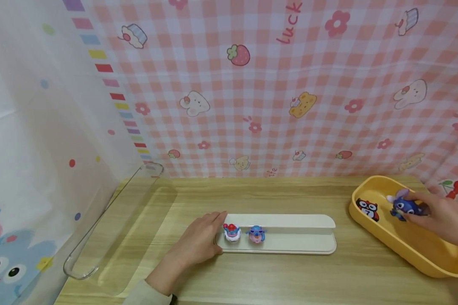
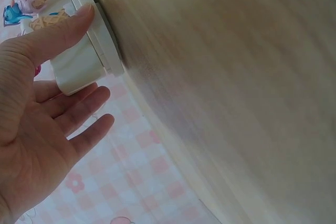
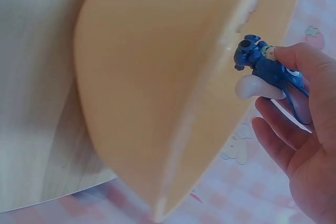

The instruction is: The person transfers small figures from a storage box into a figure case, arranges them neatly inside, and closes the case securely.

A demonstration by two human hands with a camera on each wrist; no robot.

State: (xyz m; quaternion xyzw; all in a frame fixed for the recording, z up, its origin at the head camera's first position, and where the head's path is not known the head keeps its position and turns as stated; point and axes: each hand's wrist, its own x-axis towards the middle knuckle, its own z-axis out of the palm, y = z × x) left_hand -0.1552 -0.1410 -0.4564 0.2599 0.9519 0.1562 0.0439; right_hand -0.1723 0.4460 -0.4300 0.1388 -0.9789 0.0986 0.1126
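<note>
My left hand (image 1: 198, 237) grips the left end of a long white stepped stand (image 1: 297, 242), with the thumb at its front edge and fingers behind. On the stand's lower step are two small figurines: one red, white and blue (image 1: 232, 235) beside the hand, and one blue with sunglasses on a pink base (image 1: 256, 235). Their waffle-patterned sides show in the left wrist view. Over the yellow tray (image 1: 408, 239), my right hand (image 1: 444, 216) pinches a blue big-eared figurine (image 1: 403, 206) between thumb and fingers. A pale rounded part (image 3: 254, 86) of it shows in the right wrist view.
Inside the yellow tray's far left end lies a red-and-black owl figure (image 1: 368, 210). A clear plastic cover (image 1: 137, 220) lies at the left of the wooden table (image 1: 275, 279). A pink checked cloth (image 1: 252, 93) hangs behind.
</note>
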